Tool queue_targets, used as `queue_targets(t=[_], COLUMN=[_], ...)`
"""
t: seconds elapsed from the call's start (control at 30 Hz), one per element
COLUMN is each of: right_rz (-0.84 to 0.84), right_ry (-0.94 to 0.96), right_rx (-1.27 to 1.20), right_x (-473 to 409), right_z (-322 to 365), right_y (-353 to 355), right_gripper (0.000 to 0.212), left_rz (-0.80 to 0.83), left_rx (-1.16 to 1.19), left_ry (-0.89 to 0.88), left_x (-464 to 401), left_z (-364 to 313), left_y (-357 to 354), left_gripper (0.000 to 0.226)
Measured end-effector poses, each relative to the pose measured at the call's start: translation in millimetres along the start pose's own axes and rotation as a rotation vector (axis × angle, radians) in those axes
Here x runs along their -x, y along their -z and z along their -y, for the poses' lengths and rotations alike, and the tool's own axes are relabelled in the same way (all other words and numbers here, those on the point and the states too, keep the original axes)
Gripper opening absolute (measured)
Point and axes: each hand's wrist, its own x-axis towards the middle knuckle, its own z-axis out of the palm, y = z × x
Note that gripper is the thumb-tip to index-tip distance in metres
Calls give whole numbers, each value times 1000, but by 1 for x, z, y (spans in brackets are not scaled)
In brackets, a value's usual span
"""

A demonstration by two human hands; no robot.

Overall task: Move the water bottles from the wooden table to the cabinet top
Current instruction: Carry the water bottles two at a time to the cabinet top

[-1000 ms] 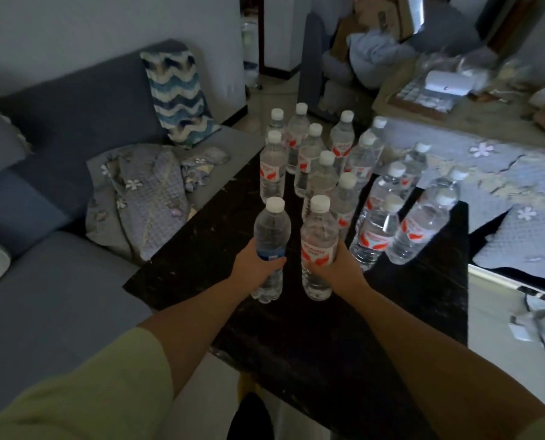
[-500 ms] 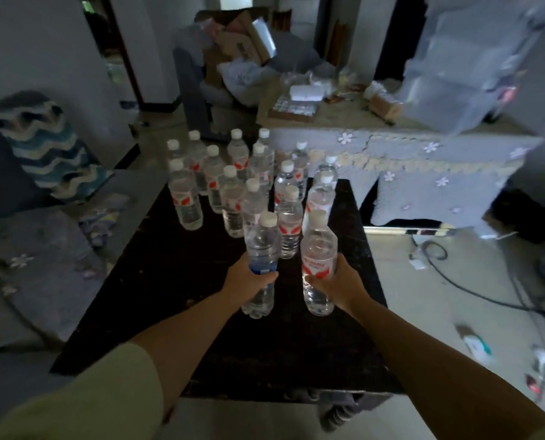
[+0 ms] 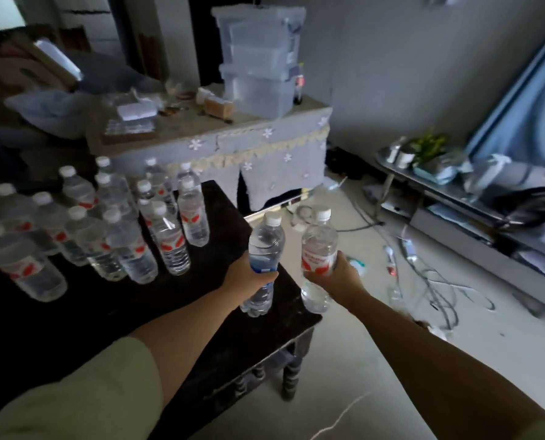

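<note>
1. The blue-label bottle (image 3: 264, 262) is upright in the left hand (image 3: 249, 279), whose fingers curl round its middle over the blue band; its white cap is on, and its base hangs above the right-hand corner of the wooden table (image 3: 175, 306).
2. The red-label bottle (image 3: 318, 255) is upright in the right hand (image 3: 339, 277), which wraps round its lower half from the right; it is capped too, and it sits just past the table's edge, over the pale floor (image 3: 376, 360).
3. The two held bottles are side by side, near each other but apart.
4. The remaining bottles (image 3: 169, 239) stand in a loose cluster on the left and far part of the dark table top, most with red labels and white caps; those at the far left are blurred.
5. The table shows a turned leg (image 3: 291, 376) at its near right corner.
6. Behind the table stands a cabinet (image 3: 220, 147) draped in a grey cloth with white flowers and a cream trim, its top crowded with small items.
7. Stacked clear plastic bins (image 3: 258, 58) sit at the right end of that top.
8. Cables (image 3: 430, 281) trail across the floor to the right, towards a low glass-and-metal stand (image 3: 474, 198) carrying a plant (image 3: 428, 147) and clutter.
9. A pale green sleeve (image 3: 74, 395) covers the left upper arm.
</note>
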Motion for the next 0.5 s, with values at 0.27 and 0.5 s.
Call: queue_targets(t=[0.27,0.5], right_rz=[-289,-506], right_ry=[-112,-266], right_rx=[-41,-68], right_x=[60,151], right_z=[-78,-163], right_y=[125,250], right_gripper=[62,59], left_rz=[226,459], left_rx=[-93,-117], left_ry=[-98,-219], left_x=[7,71], left_z=[-71,-138], left_y=[-132,-268], left_gripper=[50,45])
